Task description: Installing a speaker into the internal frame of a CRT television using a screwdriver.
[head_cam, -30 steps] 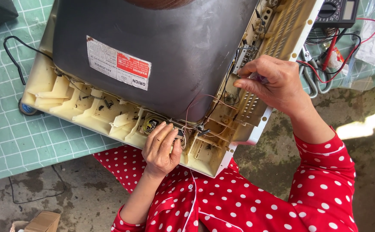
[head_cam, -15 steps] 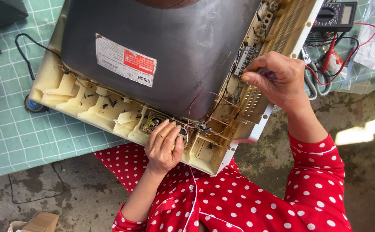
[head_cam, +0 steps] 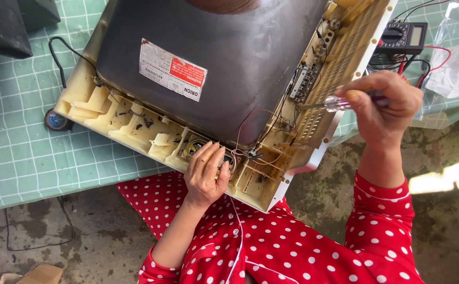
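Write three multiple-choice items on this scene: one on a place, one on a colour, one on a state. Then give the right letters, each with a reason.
1. Where does the left hand rest?
A. on the near edge of the cream television casing
B. on the multimeter
C. on the roll of tape

2. What colour is the cutting mat under the casing?
A. orange
B. green with a pale grid
C. black

3. What is the state of the right hand?
A. flat and empty
B. closed on a screwdriver with a clear handle
C. closed on a red probe lead

Answers: 1 A, its fingers lie on the casing rim by the thin wires. 2 B, green squares show left of the casing. 3 B, the shaft points from its fingers towards the casing.
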